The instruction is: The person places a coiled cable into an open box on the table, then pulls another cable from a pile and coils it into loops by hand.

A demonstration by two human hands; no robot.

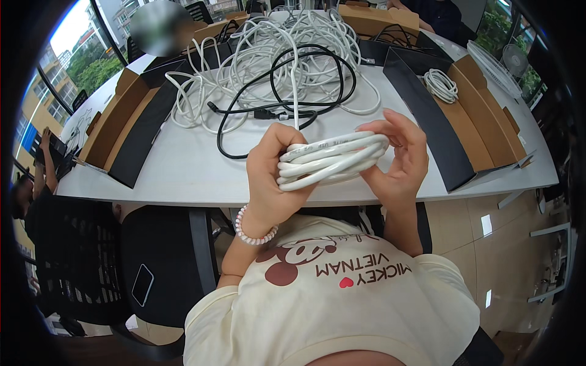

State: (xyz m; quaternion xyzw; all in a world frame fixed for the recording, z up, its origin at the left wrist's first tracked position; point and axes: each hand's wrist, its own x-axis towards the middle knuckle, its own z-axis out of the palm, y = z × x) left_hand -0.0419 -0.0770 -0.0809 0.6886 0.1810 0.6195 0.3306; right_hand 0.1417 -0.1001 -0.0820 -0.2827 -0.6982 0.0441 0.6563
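A thick bundle of white network cable (332,160), wound in several loops, is held above the table's near edge. My left hand (279,169) grips its left end, thumb on top. At the other end, my right hand (398,158) has its thumb and fingertips around the loops in a looser hold. One white strand (295,91) rises from behind the coil toward a large tangle of white cables (274,59). Across the front of that tangle lies a black cable (233,110) with a plug connector (270,114). Part of the coil is hidden behind my left fingers.
Open black-and-brown cardboard boxes stand left (132,132) and right (476,128) on the white table (197,178). A smaller white cable coil (440,86) lies in the right box. Black cables (396,36) fill a farther box. A phone (143,284) rests on a black chair. Other people sit nearby.
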